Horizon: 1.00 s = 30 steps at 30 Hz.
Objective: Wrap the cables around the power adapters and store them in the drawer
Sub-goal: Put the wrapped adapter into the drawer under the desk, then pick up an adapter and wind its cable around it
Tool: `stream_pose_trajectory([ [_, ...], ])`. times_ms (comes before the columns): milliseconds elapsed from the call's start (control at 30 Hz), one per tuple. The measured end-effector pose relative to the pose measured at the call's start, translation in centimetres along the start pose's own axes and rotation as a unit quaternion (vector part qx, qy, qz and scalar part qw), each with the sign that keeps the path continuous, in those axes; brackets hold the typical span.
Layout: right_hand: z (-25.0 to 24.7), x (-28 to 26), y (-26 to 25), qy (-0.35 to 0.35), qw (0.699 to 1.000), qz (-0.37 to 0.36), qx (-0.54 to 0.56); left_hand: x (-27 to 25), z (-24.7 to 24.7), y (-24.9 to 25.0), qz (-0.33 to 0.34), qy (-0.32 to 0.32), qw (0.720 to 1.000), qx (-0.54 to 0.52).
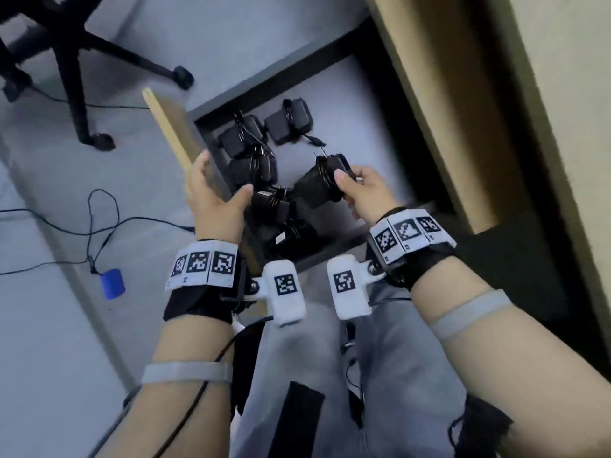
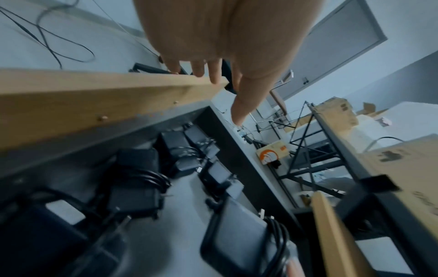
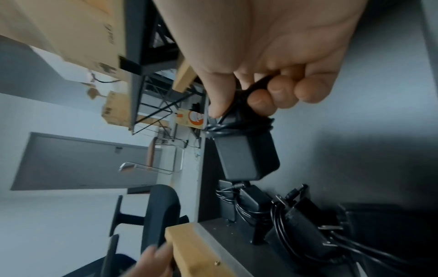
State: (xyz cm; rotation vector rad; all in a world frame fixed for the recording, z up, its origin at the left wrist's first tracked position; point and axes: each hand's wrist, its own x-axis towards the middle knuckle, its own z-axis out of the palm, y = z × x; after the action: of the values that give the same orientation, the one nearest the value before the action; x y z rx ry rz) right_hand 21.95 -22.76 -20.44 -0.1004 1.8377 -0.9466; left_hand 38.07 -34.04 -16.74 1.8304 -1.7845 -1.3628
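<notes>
The drawer [image 1: 367, 104] is pulled out, and its wooden front [image 1: 172, 133] stands at the left. Several black power adapters [image 1: 251, 160] with cables wound round them lie along its left side. My right hand [image 1: 347, 175] grips one more wrapped adapter [image 1: 317, 186] just above the drawer floor; in the right wrist view the fingers [image 3: 260, 101] curl round its cable end, the adapter [image 3: 246, 155] pointing away. My left hand [image 1: 224, 173] rests on the drawer front, fingers [image 2: 213, 75] straight over its top edge [image 2: 94, 97] and the thumb spread on the inner side.
An office chair base [image 1: 76, 61] stands on the floor at upper left. Loose black cables [image 1: 99, 219] and a small blue object [image 1: 112, 284] lie left of the drawer. The wooden desk panel [image 1: 446, 110] borders the drawer on the right. The drawer's right half is bare.
</notes>
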Motion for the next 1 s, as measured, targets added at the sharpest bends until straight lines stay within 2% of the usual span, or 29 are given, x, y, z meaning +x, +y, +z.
stream_pose_trajectory([
  [67,1.6,2.3,0.0,0.028,0.999,0.017,0.002,1.4,-0.4,-1.9,-0.046,0.027,0.999,0.007],
  [167,3.2,5.2,-0.5,0.056,0.998,0.022,-0.023,2.2,-0.2,-3.3,-0.095,0.026,0.994,-0.040],
  [367,5.0,8.1,-0.2,0.004,0.994,0.069,-0.081,2.3,-0.2,-4.2,-0.104,-0.005,0.991,-0.079],
  [533,5.3,7.3,-0.2,-0.047,0.988,0.141,-0.043,2.3,-0.3,-4.1,-0.113,-0.014,0.987,-0.110],
  [633,4.2,6.2,-0.8,-0.077,0.984,0.161,-0.030,2.2,-0.1,-3.3,-0.125,-0.011,0.985,-0.122],
  [800,1.1,3.0,-3.3,-0.068,0.986,0.148,0.019,1.3,0.4,-0.1,-0.142,-0.010,0.989,-0.039],
  [900,-1.9,-0.2,-5.7,-0.079,0.988,0.114,0.067,-0.4,1.3,3.4,-0.116,-0.076,0.988,-0.067],
  [1000,-5.5,-4.0,-8.0,-0.092,0.988,0.054,0.107,-2.9,2.6,8.2,-0.100,-0.171,0.968,-0.154],
])
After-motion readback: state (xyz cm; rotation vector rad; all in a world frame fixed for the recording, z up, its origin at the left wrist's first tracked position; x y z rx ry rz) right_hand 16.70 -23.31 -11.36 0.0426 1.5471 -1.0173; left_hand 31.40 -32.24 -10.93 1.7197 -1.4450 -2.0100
